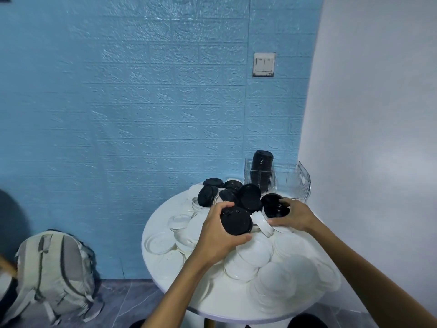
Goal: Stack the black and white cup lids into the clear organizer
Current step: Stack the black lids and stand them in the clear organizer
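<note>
While loose white lids (254,254) crowd the round worktop (165,287), left hand (218,242) and right hand (295,215) each clasp black round plastic lids (236,221); next, carry them to the clear ribbed organizer (293,179), which already holds a black stack.

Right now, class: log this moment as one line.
left hand: grips black lid | right hand: grips black lid | organizer: black stack inside | white lids: heaped on table
</note>
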The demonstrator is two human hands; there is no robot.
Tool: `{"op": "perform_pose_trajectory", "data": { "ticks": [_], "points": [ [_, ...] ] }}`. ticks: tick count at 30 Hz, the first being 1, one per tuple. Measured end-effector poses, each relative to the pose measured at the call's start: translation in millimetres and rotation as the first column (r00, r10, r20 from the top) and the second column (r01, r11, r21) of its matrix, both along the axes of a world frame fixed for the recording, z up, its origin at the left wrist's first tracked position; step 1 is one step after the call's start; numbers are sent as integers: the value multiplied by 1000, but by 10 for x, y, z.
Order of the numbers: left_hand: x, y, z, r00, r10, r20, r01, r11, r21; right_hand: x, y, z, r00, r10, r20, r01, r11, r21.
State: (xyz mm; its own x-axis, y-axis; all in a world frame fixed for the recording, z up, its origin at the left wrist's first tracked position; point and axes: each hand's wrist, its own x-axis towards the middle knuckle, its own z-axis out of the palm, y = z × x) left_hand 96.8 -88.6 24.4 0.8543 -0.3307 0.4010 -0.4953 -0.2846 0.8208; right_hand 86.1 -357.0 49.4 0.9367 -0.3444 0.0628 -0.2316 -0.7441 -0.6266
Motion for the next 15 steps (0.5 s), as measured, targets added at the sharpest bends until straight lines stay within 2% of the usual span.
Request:
{"op": "perform_pose_trajectory", "data": {
  "ticks": [6,8,9,11,12,13,15],
  "points": [
    [9,-9,-17,1000,11,-14,-11,1000,0,-49,9,173,982,-44,185,9,983,185],
    [7,-27,-15,1000,26,-16,-26,1000,-7,-103,120,311,969,-23,248,-58,947,314],
    [0,-38,-12,999,36,-16,-36,999,-13,-145,208,378,963,18,268,-134,897,422],
    [-16,-64,-2,999,49,-13,-50,998,-27,-240,424,508,956,116,268,-265,733,627],
    [-24,-75,4,998,55,-6,-55,998,-36,-288,533,555,947,179,266,-315,675,667],
    [-30,-81,6,998,61,2,-61,997,-44,-318,618,577,936,241,257,-352,665,659],
    [-45,-73,12,997,74,12,-73,996,-56,-360,757,610,926,304,223,-377,736,562]
  ]
}}
